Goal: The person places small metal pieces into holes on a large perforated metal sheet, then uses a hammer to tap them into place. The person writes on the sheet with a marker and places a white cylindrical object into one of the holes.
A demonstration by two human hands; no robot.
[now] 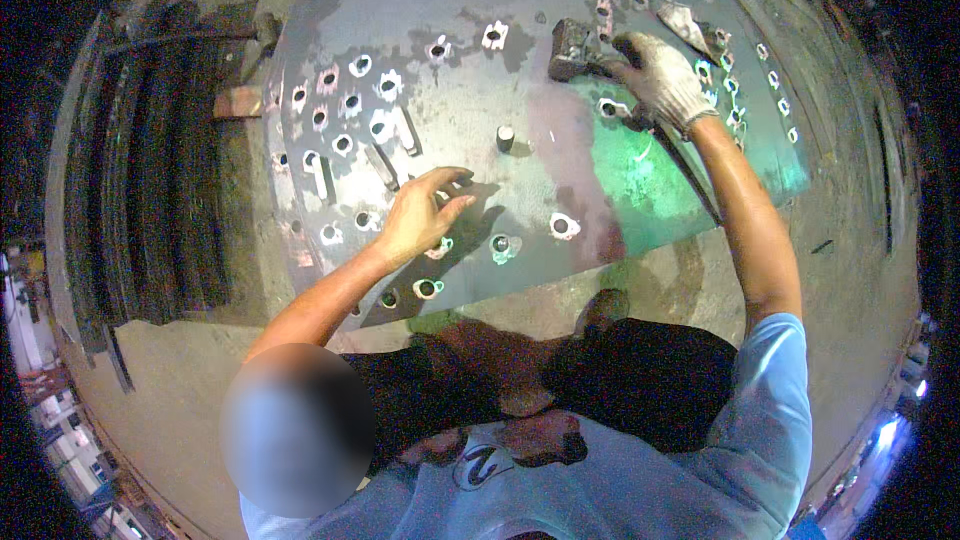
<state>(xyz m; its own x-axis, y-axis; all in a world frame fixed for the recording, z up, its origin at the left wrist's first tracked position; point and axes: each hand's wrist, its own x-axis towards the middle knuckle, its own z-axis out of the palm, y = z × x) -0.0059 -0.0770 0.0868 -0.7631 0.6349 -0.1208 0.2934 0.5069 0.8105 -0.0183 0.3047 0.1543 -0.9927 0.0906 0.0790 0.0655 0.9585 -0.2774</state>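
My right hand (662, 80), in a pale work glove, is closed around a hammer just behind its head. The dark hammer head (570, 50) is at or just above a large steel plate (470, 90), and its handle (692, 178) runs down to the right under my wrist. My bare left hand (425, 210) hovers over the near part of the plate, thumb and fingers apart, holding nothing. Beyond its fingertips a short metal cylinder (505, 138) stands upright on the plate. Many holes with white-marked rims pierce the plate, including one near my left hand (563, 226).
Flat metal strips (382, 167) lie left of the cylinder. A crumpled pale glove or rag (688, 30) rests beyond my right hand. Long dark steel bars (150, 180) are stacked at the left, with a long-handled tool (185, 38) across them. A block (238, 102) sits by the plate's left edge.
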